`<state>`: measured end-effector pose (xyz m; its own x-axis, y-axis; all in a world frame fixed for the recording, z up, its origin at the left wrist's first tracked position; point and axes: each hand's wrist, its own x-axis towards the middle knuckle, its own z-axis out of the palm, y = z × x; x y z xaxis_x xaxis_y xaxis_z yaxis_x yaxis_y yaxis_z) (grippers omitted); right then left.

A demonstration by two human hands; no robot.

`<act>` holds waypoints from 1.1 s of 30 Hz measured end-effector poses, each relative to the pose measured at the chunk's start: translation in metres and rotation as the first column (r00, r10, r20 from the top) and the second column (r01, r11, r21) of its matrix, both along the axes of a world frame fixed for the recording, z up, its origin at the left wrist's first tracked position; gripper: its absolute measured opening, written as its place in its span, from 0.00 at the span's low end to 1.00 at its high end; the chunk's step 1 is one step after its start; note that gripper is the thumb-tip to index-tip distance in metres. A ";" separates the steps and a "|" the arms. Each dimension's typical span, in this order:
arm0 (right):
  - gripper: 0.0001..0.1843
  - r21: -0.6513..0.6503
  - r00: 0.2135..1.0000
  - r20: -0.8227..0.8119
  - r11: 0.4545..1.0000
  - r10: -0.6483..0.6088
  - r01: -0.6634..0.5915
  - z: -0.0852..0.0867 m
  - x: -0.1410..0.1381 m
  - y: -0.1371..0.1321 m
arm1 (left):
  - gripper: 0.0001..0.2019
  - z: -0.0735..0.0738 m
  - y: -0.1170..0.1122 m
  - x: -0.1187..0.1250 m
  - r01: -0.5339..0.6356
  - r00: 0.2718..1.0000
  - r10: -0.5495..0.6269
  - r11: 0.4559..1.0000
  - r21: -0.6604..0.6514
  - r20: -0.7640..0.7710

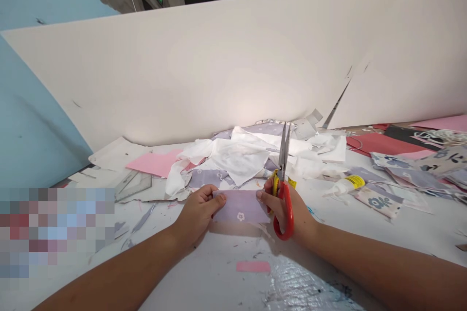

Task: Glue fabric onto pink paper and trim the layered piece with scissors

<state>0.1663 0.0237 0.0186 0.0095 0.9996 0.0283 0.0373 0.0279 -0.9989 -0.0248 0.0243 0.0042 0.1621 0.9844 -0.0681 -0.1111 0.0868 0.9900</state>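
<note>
The left hand point(197, 215) pinches the left end of a lilac cloth strip point(241, 206), with the thumb on top and the fingers pressed together behind the cloth, as far as I can see. The strip is at the middle of the view, just in front of the body, and has one small white flower on it. Its right end touches the thumb point(260, 195) of the right hand point(288, 209). The other fingers of this hand are curled around the handles of the red scissors point(286, 218), but they are partly hidden, so I cannot tell exactly how each one sits. The blades point to 12 o'clock, nearly closed, and they are not on the cloth.

At this moment, the strip is held between both hands, and no cut is being made. Around the hands, on the table point(204, 277), a pile of white scraps point(237, 158) lies at 12 o'clock and pink paper point(155, 163) at 10 o'clock. A glue bottle point(345, 185) lies at 2 o'clock, printed cloth pieces point(379, 202) at 3 o'clock, and a small pink strip point(253, 266) at 6 o'clock.
</note>
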 end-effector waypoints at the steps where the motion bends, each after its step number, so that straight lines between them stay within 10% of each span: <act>1: 0.12 0.006 1.000 0.006 1.000 0.001 -0.002 0.000 0.000 0.000 | 0.12 0.000 0.000 0.000 0.001 1.000 -0.001 1.000 0.000 0.003; 15: 0.11 0.057 0.996 0.069 0.997 0.055 -0.059 -0.004 0.001 -0.001 | 0.17 0.005 -0.001 0.000 0.000 0.999 0.002 1.000 0.031 -0.047; 26: 0.12 0.035 1.000 0.003 0.999 0.015 -0.015 -0.003 -0.001 0.000 | 0.10 0.013 -0.007 0.004 -0.177 0.931 0.229 0.964 0.198 -0.285; 29: 0.13 0.022 0.989 -0.123 0.996 0.084 -0.082 -0.008 0.001 0.003 | 0.04 0.009 -0.006 -0.002 -0.170 0.866 0.377 0.841 0.513 -0.330; 33: 0.18 -0.056 0.962 -0.228 0.985 0.148 -0.165 -0.008 0.003 0.009 | 0.06 0.008 -0.008 -0.012 0.278 0.773 0.449 0.395 0.876 -0.448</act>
<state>0.1691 0.0322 0.0108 -0.1495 0.9883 -0.0308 -0.1846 -0.0585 -0.9811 -0.0364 0.0159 0.0120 0.3604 0.5159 0.7771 0.5023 -0.8093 0.3044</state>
